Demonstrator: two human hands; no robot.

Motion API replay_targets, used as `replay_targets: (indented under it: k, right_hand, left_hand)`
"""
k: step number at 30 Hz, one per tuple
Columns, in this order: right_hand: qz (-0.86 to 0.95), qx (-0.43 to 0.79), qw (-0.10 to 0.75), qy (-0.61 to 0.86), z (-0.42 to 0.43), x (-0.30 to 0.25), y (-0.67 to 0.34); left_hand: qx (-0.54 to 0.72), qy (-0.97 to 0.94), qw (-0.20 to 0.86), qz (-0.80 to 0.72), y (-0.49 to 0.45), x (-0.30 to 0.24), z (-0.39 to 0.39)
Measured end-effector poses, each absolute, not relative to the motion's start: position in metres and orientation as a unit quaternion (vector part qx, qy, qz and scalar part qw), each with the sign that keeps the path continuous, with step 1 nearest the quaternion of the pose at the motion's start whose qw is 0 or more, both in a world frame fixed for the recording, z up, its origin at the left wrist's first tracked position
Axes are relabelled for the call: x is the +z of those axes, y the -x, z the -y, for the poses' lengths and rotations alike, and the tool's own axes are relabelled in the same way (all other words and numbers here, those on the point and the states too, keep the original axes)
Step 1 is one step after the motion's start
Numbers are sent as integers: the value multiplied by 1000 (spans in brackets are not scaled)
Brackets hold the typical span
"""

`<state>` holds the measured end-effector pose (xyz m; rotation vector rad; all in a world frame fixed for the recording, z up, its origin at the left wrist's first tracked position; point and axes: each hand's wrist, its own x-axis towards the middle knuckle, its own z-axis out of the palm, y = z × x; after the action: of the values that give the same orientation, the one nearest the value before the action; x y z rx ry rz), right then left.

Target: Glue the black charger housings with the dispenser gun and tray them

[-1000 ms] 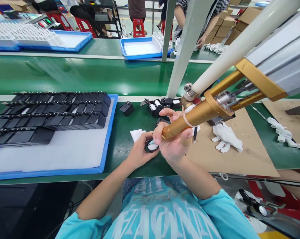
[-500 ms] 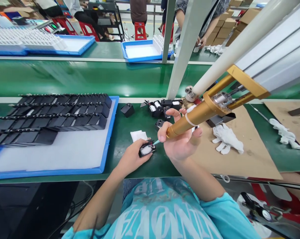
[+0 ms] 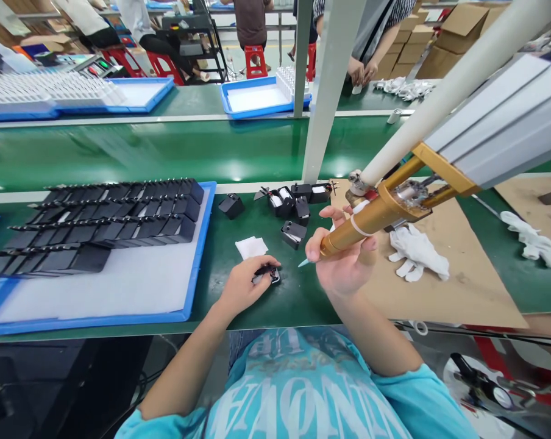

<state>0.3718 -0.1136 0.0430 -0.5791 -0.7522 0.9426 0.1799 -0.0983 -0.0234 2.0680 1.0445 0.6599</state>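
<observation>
The person's left hand [image 3: 247, 284] rests low over the green tabletop [image 3: 225, 286], its fingers bent over a small black housing [image 3: 270, 277] with white and metallic parts showing; the hand covers much of it, so how the thumb bears on it cannot be told. The right hand [image 3: 344, 262] holds a gold-coloured dispensing gun [image 3: 360, 227] at a slant, fingers curled around the front of its barrel. The gun's pale blue nozzle [image 3: 305, 263] points down and left, near the housing but apart from it, with bare tabletop between.

Just beyond the left hand lies a folded white sheet [image 3: 251, 246]. Farther back stand a single black box [image 3: 231, 206], a cluster of black boxes [image 3: 282, 201], some with white inside, and another black box [image 3: 294, 233] nearer the gun. To the left, a blue-rimmed tray [image 3: 199, 256] carries rows of black boxes [image 3: 138, 213] on a white liner. On the right, a white glove [image 3: 419, 253] lies on a brown cardboard sheet [image 3: 467, 286]. Across the green divider, a co-worker's hands [image 3: 363, 72] meet over a small white piece.
</observation>
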Motion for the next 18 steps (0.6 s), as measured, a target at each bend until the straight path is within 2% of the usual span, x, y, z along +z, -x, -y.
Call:
replay_targets:
  k: [9,15,18]
  right_hand:
    - [354,435,790,248,113,42,-376]
    - [360,432,787,254,113,40,-377]
    - [361,430,785,260,112,39,-378]
  left_hand:
    - [243,-896,129,-349,-171,-24,109]
    - [261,-893,195,-310,-174,-25,108]
    - [254,-867,248,-351,-175,-22,106]
